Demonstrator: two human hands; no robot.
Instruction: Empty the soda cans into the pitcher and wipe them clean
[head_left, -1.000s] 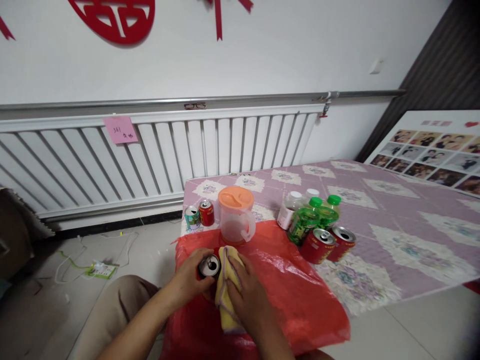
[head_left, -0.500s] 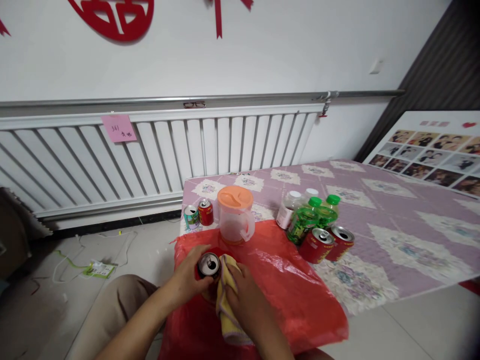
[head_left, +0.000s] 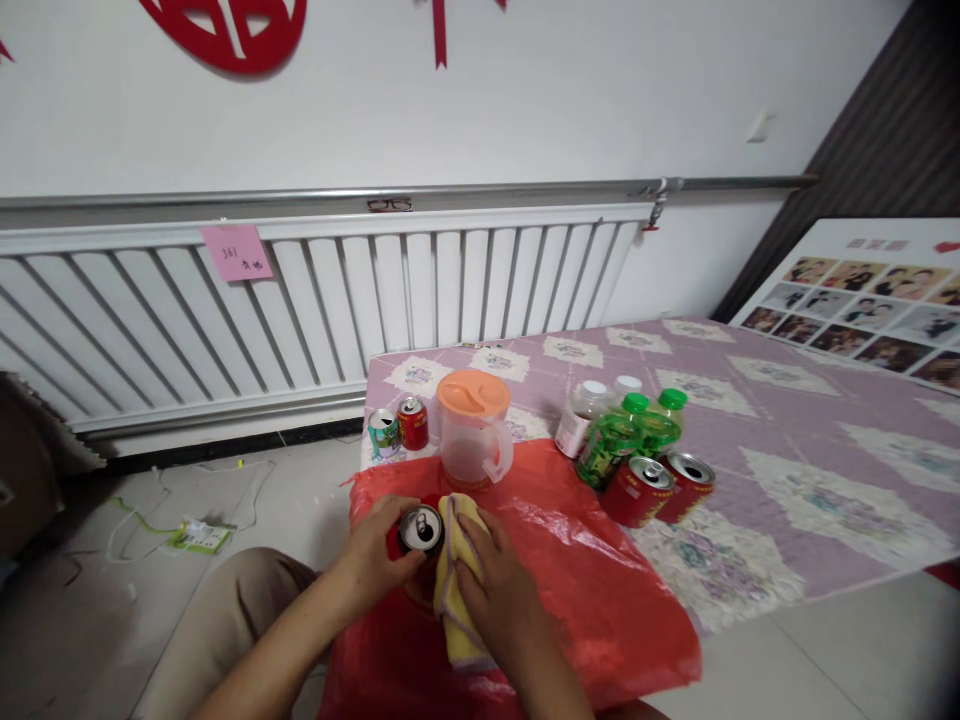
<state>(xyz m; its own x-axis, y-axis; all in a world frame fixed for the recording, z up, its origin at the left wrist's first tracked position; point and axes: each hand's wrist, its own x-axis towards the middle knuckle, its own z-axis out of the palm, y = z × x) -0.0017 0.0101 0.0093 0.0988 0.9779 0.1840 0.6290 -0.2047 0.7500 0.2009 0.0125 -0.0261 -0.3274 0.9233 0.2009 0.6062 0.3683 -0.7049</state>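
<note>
Left hand (head_left: 375,553) curled around a drink can (head_left: 421,529), right hand (head_left: 496,583) closed over a yellow cloth (head_left: 454,600), at the lower centre of the frame.
The can is gripped at its side between the left thumb and fingers, its opened top turned up toward the camera. The cloth is clasped by the bent right fingers and is held against or just beside the can; which of the two cannot be told. Both hands are set close together above a red plastic sheet (head_left: 592,590). Behind them, near the centre, an orange-lidded pitcher (head_left: 469,445) is seen; green-capped bottles (head_left: 611,440) and two red cans (head_left: 637,492) are grouped right of centre.
</note>
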